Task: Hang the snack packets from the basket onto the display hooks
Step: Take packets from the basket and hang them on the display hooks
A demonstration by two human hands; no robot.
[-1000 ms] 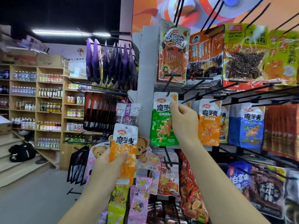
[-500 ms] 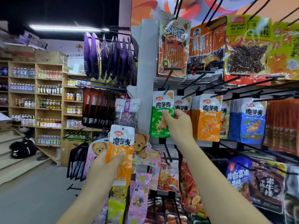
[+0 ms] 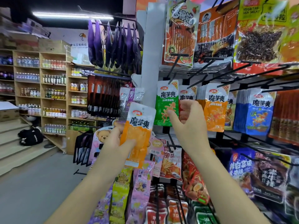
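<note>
The left hand point(image 3: 118, 143) is gripping an orange snack packet point(image 3: 137, 126) upright, thumb lying across its lower front, just left of the rack. The right hand point(image 3: 189, 125) is hovering with curled fingers at a red packet point(image 3: 186, 94) (whether it is pinching it, I cannot tell), which is hanging under the black display hooks point(image 3: 179, 54) between a green packet point(image 3: 166, 102) and a hung orange packet point(image 3: 215, 110).

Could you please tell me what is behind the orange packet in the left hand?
Behind the orange packet in the left hand, a teddy-bear packet shows at its left edge and a pink barcoded packet at its right. What lies between them is covered.
</note>
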